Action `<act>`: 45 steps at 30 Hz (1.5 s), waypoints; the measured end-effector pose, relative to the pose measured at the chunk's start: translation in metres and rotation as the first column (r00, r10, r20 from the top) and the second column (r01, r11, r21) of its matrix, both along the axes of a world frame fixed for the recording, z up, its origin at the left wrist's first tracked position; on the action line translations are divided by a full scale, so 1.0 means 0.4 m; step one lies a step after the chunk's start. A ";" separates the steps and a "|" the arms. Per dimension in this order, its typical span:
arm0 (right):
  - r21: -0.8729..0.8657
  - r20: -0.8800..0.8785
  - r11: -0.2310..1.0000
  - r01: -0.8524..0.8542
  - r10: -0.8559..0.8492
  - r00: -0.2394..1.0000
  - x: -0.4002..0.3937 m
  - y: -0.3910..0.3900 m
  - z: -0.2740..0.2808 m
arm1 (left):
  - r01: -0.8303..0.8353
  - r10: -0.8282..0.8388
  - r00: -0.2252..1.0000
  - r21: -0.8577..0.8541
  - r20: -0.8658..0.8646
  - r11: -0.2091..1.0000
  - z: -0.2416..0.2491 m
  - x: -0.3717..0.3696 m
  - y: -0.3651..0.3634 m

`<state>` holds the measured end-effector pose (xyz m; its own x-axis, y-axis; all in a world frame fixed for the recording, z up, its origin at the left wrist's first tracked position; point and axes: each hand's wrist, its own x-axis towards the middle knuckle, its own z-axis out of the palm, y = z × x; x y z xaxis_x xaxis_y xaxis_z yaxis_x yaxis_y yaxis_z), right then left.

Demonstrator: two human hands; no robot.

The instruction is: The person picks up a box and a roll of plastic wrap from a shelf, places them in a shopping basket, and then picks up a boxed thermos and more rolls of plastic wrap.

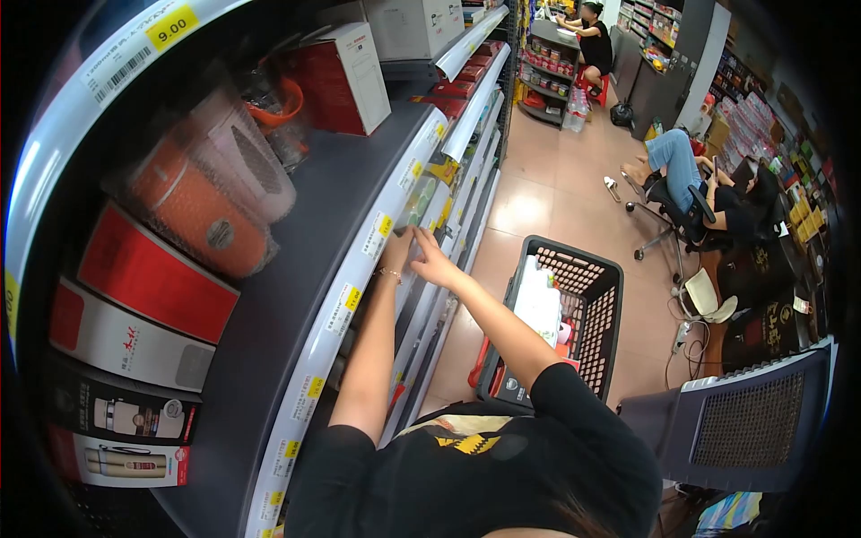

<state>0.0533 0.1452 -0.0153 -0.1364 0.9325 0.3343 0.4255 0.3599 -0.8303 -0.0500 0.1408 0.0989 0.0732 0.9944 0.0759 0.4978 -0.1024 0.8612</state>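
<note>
Both my hands reach to the shelf rows below the upper shelf's price-tag strip. My left hand, with a bracelet at its wrist, is at the strip's edge, its fingers mostly hidden. Just beside it is my right hand, fingers stretched out and thumb apart, with nothing visible in it. Clear-looking packaged goods lie on the shelf just beyond my fingertips; their kind is too small to make out.
Bubble-wrapped orange bottle and boxed flasks stand on the upper shelf. A black shopping basket with white packages is at my right. One person sits in an office chair, another at the far counter.
</note>
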 end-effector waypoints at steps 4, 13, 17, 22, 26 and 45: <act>-0.081 -0.125 0.995 -0.049 0.039 0.991 0.002 -0.055 0.044 | 0.016 -0.012 0.998 0.068 -0.057 0.998 -0.053 -0.007 0.025; -0.173 -0.272 0.898 0.404 -0.438 0.857 0.215 -0.351 -0.140 | 0.368 -0.253 0.927 0.551 -0.276 0.749 -0.195 0.146 -0.229; -0.311 -0.093 0.681 0.663 -0.716 0.692 0.346 -0.505 -0.301 | 0.697 -0.685 0.717 0.158 -0.128 0.700 -0.374 0.201 -0.309; -0.587 0.060 0.484 0.650 -0.774 0.630 0.449 -0.637 -0.445 | 0.806 -0.815 0.580 -0.137 -0.008 0.575 -0.485 0.244 -0.397; -0.855 -0.089 0.353 0.381 -0.822 0.562 0.476 -0.671 -0.447 | 0.690 -0.526 0.722 -0.522 0.449 0.501 -0.528 0.282 -0.433; -0.963 -0.260 0.267 -0.038 -0.882 0.393 0.540 -0.604 -0.408 | 0.517 -0.229 0.849 -0.658 0.477 0.547 -0.544 0.232 -0.497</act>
<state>0.2692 -0.0966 -0.1785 0.2175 0.4993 -0.8387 -0.6091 -0.6019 -0.5164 0.0427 -0.0578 -0.1187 0.5683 0.5880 -0.5756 0.2745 0.5239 0.8063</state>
